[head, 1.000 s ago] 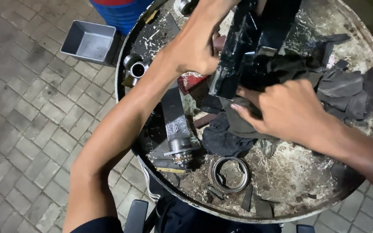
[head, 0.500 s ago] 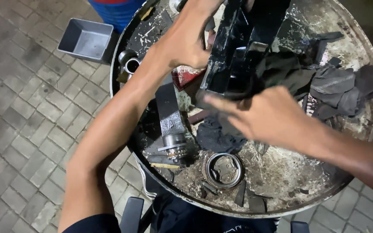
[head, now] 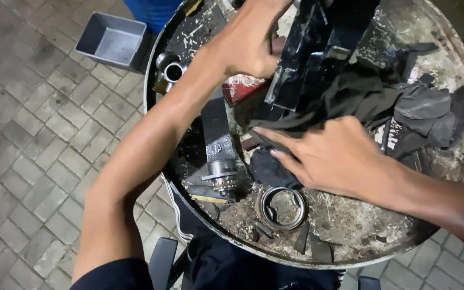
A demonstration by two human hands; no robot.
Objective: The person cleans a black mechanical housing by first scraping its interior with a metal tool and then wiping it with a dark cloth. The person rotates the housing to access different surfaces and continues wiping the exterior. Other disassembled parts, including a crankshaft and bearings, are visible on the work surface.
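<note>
A black, greasy metal part (head: 318, 48) stands tilted on the round drum top (head: 382, 231). My left hand (head: 248, 43) grips its left side near the top of the view. My right hand (head: 334, 156) presses a dark rag (head: 361, 99) against the part's lower end, fingers pointing left. The rag trails off to the right over the drum top. Below my right hand lies a metal ring (head: 282, 207), and to its left a bearing-like steel piece (head: 221, 174) on a grey flat bar.
A grey rectangular tray (head: 111, 40) sits on the paved floor at upper left, next to a blue barrel (head: 154, 11). Short steel tubes (head: 170, 70) lie at the drum's left rim, and a red piece (head: 243, 86) under my left wrist. Dirt and scraps cover the drum top.
My right hand has slid left and down along the part with the rag. My left hand keeps its hold. The view has shifted slightly.
</note>
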